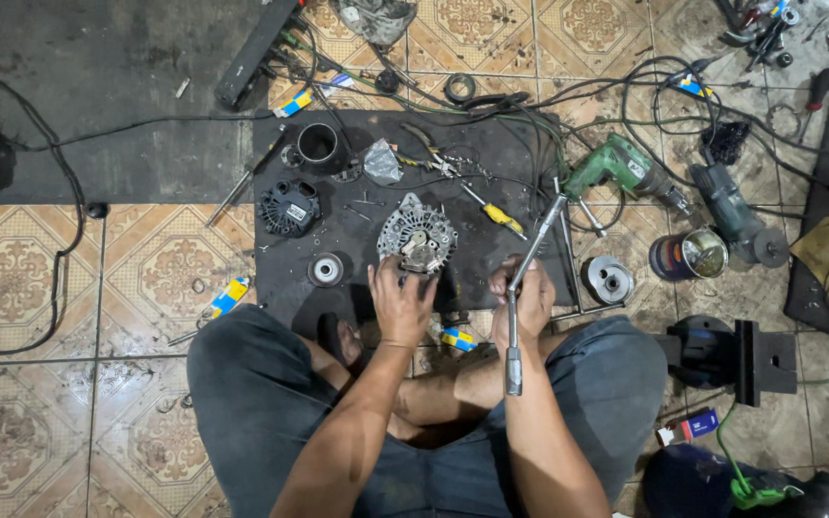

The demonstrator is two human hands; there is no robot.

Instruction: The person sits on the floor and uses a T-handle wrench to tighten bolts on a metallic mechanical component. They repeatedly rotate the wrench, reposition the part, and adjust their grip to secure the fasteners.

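A silver alternator [417, 236] sits on a black mat [491, 153] on the floor, right in front of the person's left hand [399, 302]. The left hand lies open, and its fingers touch the near side of the alternator. The alternator is a little way off from the right hand [527, 305], up and to the left of it.

The right hand is closed tight around a long metal wrench [522, 288]. The wrench has a bend in it. One part sticks up past the hand, out over the mat. The other part points back toward the person's knees.

Just past the left hand, on its outer side, is a small round metal pulley [325, 270]. Farther out lie a black round cover [289, 207] and a black cup-shaped ring [318, 145]. A yellow screwdriver [493, 213] lies on the mat between the alternator and the top of the wrench.

On the outer side of the right hand sits another shiny pulley [610, 280], close by. Beyond it there is a green drill [616, 168], a grey grinder [733, 215] and a round tin can [688, 254]. Many black wires [683, 105] run over the tiled floor [31, 278] around them. A black vise [736, 357] stands near the person's right knee.

Nothing lies between the hands and the alternator.
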